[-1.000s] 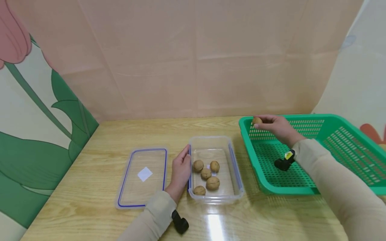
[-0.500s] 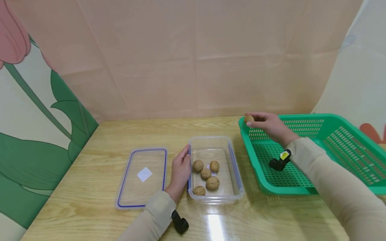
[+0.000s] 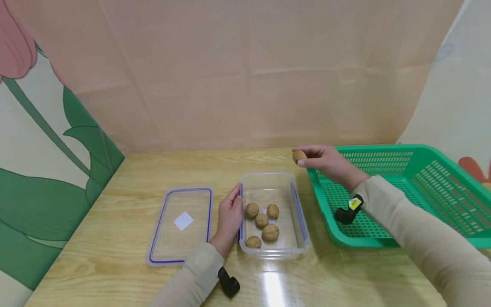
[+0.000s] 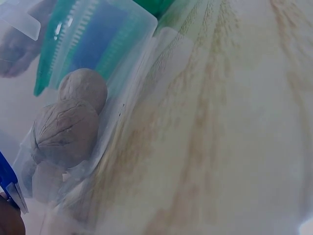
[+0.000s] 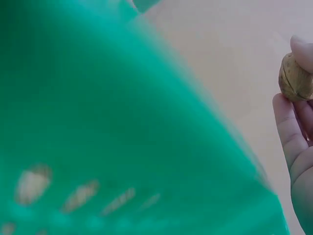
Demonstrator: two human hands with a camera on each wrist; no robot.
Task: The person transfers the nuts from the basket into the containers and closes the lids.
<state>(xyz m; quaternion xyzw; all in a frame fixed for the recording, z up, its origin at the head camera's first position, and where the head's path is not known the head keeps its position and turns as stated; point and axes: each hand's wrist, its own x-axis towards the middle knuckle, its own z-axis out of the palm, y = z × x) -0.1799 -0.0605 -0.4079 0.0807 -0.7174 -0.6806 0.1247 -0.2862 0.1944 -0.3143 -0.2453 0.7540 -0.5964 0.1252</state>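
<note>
Between thumb and fingers my right hand (image 3: 331, 164) pinches a walnut (image 3: 299, 157), held above the back left corner of the green basket (image 3: 337, 238). The same walnut (image 5: 296, 78) shows at the right edge of the right wrist view. My left hand (image 3: 230, 215) lies along the left side of a clear plastic container (image 3: 274, 254), its straight fingers touching the wall. Inside the container several walnuts (image 3: 270, 233) sit toward the front and left. In the left wrist view, walnuts (image 4: 67, 132) show through the clear wall.
A clear lid (image 3: 180, 248) with a blue seal and a white label lies on the wooden table (image 3: 126, 221), left of the container. The basket's raised rim stands right of the container. A pinkish sheet (image 3: 199, 85) hangs behind the table.
My right hand has carried the walnut leftward, from inside the basket's back left corner to just past its rim. The left hand, the container and its walnuts stay in place.
</note>
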